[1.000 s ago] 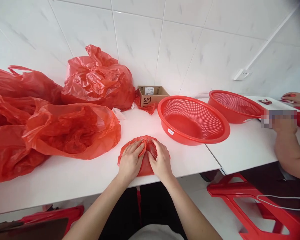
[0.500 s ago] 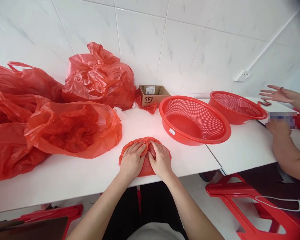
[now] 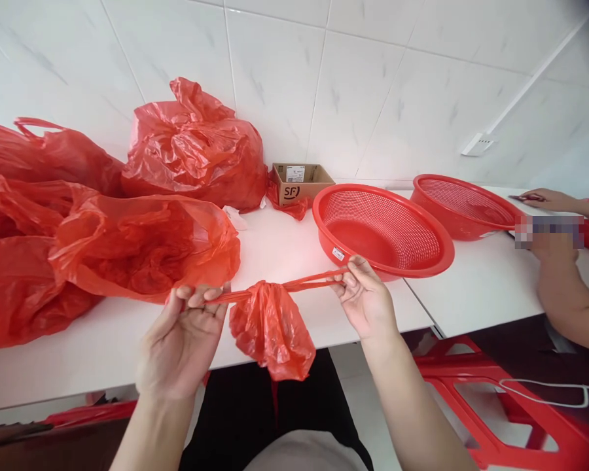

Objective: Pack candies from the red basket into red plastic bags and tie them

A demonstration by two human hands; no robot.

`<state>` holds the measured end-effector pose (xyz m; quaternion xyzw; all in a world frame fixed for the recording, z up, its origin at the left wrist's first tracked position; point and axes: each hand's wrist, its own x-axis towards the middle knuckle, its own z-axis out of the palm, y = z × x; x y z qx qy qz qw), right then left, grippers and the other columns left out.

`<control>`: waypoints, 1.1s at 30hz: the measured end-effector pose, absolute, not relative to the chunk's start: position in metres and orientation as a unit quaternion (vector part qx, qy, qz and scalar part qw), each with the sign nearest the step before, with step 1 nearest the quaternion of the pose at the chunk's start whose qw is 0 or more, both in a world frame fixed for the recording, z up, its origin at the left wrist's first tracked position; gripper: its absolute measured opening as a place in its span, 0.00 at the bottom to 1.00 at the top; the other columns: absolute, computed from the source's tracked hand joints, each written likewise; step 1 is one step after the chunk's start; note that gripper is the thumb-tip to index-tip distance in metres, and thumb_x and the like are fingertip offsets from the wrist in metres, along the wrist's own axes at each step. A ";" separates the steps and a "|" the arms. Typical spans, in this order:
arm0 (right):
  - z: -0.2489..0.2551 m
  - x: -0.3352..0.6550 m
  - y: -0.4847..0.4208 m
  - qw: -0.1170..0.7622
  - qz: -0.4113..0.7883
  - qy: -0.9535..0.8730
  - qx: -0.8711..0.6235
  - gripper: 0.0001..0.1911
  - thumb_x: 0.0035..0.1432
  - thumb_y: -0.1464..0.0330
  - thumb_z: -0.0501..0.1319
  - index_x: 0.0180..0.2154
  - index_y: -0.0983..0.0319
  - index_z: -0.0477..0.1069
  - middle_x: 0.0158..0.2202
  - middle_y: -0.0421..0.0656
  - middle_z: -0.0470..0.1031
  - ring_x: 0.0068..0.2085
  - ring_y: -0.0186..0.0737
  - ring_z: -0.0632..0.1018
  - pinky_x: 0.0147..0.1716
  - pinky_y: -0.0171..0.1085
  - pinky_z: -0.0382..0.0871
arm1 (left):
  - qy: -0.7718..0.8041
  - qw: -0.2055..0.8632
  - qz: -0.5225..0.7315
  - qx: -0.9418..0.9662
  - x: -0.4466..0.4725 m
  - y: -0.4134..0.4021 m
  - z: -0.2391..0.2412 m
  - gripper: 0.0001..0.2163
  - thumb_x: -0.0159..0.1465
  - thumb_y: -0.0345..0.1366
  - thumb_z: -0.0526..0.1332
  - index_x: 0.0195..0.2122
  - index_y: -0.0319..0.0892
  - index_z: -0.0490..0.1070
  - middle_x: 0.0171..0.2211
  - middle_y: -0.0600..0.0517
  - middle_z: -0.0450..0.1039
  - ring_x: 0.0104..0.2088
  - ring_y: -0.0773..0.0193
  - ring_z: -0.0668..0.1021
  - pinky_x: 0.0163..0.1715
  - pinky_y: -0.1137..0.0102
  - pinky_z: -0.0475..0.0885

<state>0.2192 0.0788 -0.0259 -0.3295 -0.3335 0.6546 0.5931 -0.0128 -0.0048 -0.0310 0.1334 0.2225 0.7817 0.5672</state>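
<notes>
White tabletop, tiled wall behind: small bag hangs at near edge between left grip and right grip, each closed on a stretched end; slow, even pull likely spares thin plastic.

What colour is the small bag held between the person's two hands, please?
The small bag is red, showing best in the head view.

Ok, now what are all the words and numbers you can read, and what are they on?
"SF" on the front of the cardboard box.
White label inside the box: too small to read.
Sticker on the nearer red basket: too small to read.
Sticker on the farther red basket: too blurred to read.
</notes>
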 end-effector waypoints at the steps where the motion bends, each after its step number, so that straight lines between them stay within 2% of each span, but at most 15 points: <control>1: -0.028 0.224 0.080 0.589 0.657 -0.326 -0.339 0.10 0.54 0.66 0.65 0.35 0.56 0.64 0.19 0.30 0.58 0.27 0.33 0.75 0.38 0.40 0.76 | 0.226 0.561 0.788 0.117 -0.015 -0.007 -0.031 0.08 0.66 0.33 0.58 0.29 0.44 0.71 0.24 0.57 0.67 0.31 0.71 0.77 0.47 0.69 0.77; 4: -0.023 0.233 0.078 0.554 0.665 -0.356 -0.352 0.10 0.55 0.66 0.65 0.36 0.56 0.64 0.19 0.30 0.59 0.27 0.32 0.74 0.36 0.38 0.76 | 0.258 0.561 0.776 0.126 -0.022 -0.010 -0.026 0.07 0.65 0.34 0.60 0.29 0.43 0.72 0.24 0.57 0.66 0.27 0.72 0.74 0.40 0.73 0.78; 7: 0.004 0.227 0.073 0.539 0.636 -0.443 -0.330 0.08 0.58 0.65 0.63 0.37 0.56 0.65 0.20 0.30 0.61 0.27 0.31 0.74 0.36 0.37 0.75 | 0.333 0.524 0.747 0.239 -0.020 -0.005 -0.013 0.06 0.61 0.39 0.65 0.36 0.43 0.77 0.30 0.55 0.71 0.29 0.72 0.74 0.36 0.76 0.76; 9: 0.030 0.212 0.068 0.523 0.600 -0.533 -0.287 0.05 0.60 0.66 0.61 0.38 0.57 0.66 0.22 0.31 0.65 0.28 0.31 0.75 0.36 0.37 0.74 | 0.409 0.504 0.668 0.364 -0.012 0.001 -0.002 0.12 0.58 0.40 0.68 0.43 0.44 0.78 0.35 0.52 0.75 0.34 0.68 0.76 0.38 0.75 0.75; 11: 0.055 0.192 0.061 0.479 0.557 -0.634 -0.241 0.04 0.61 0.66 0.60 0.39 0.57 0.67 0.26 0.34 0.68 0.30 0.31 0.74 0.35 0.36 0.73 | 0.459 0.503 0.539 0.495 0.000 0.006 0.008 0.15 0.57 0.39 0.70 0.45 0.45 0.78 0.36 0.51 0.77 0.38 0.64 0.77 0.39 0.73 0.74; 13: 0.073 0.173 0.055 0.425 0.510 -0.718 -0.211 0.02 0.63 0.66 0.59 0.38 0.57 0.68 0.28 0.35 0.69 0.29 0.31 0.74 0.33 0.35 0.72 | 0.462 0.493 0.445 0.587 0.015 0.010 0.014 0.12 0.58 0.39 0.69 0.43 0.44 0.79 0.35 0.51 0.78 0.37 0.61 0.78 0.36 0.71 0.73; 15: 0.077 0.160 0.055 0.393 0.467 -0.765 -0.205 0.02 0.64 0.66 0.58 0.39 0.56 0.68 0.29 0.36 0.69 0.30 0.32 0.74 0.35 0.35 0.71 | 0.447 0.482 0.431 0.619 0.026 0.012 0.015 0.09 0.60 0.41 0.66 0.36 0.42 0.79 0.30 0.50 0.78 0.33 0.61 0.78 0.32 0.70 0.72; 17: 0.068 0.155 0.060 0.403 0.424 -0.778 -0.228 0.05 0.65 0.64 0.57 0.42 0.56 0.67 0.33 0.38 0.72 0.35 0.33 0.75 0.39 0.36 0.71 | 0.444 0.491 0.447 0.602 0.030 0.014 0.012 0.13 0.63 0.44 0.62 0.30 0.40 0.78 0.26 0.50 0.78 0.29 0.62 0.77 0.30 0.70 0.71; 19: 0.050 0.158 0.067 0.410 0.386 -0.778 -0.277 0.09 0.66 0.62 0.55 0.46 0.55 0.65 0.35 0.38 0.73 0.36 0.34 0.75 0.39 0.37 0.70 | 0.444 0.511 0.466 0.570 0.026 0.016 0.007 0.16 0.64 0.45 0.60 0.27 0.40 0.78 0.24 0.50 0.77 0.28 0.62 0.77 0.33 0.69 0.72; 22: 0.025 0.171 0.076 0.356 0.383 -0.789 -0.324 0.09 0.69 0.62 0.50 0.46 0.56 0.64 0.26 0.35 0.69 0.27 0.33 0.71 0.31 0.35 0.66 | 0.438 0.523 0.506 0.528 0.017 0.017 -0.001 0.14 0.63 0.44 0.62 0.26 0.41 0.78 0.27 0.50 0.79 0.33 0.60 0.79 0.41 0.66 0.73; 24: 0.020 0.180 0.079 0.386 0.386 -0.767 -0.336 0.07 0.68 0.62 0.50 0.43 0.56 0.64 0.22 0.33 0.63 0.22 0.32 0.66 0.25 0.34 0.61 | 0.430 0.526 0.532 0.505 0.014 0.017 -0.004 0.14 0.62 0.44 0.64 0.23 0.42 0.78 0.33 0.49 0.81 0.38 0.58 0.80 0.46 0.64 0.73; 27: 0.030 0.191 0.071 0.514 0.361 -0.695 -0.350 0.05 0.67 0.62 0.54 0.41 0.55 0.62 0.21 0.32 0.56 0.20 0.31 0.58 0.21 0.32 0.54 | 0.424 0.535 0.560 0.469 0.017 0.016 -0.006 0.16 0.62 0.43 0.64 0.20 0.43 0.76 0.39 0.46 0.81 0.44 0.54 0.80 0.46 0.62 0.74; 30: 0.043 0.193 0.047 0.541 0.382 -0.665 -0.344 0.04 0.66 0.62 0.56 0.42 0.55 0.63 0.20 0.32 0.55 0.20 0.31 0.55 0.20 0.33 0.52 | 0.442 0.530 0.568 0.449 0.018 0.016 -0.007 0.10 0.62 0.43 0.65 0.31 0.43 0.80 0.35 0.48 0.81 0.42 0.54 0.81 0.43 0.62 0.76; 33: 0.038 0.191 0.018 0.527 0.429 -0.651 -0.340 0.04 0.66 0.63 0.56 0.43 0.54 0.63 0.21 0.33 0.58 0.20 0.31 0.58 0.20 0.33 0.53 | 0.467 0.472 0.582 0.470 0.011 0.016 -0.009 0.11 0.60 0.42 0.66 0.42 0.45 0.81 0.41 0.48 0.81 0.48 0.53 0.79 0.52 0.59 0.72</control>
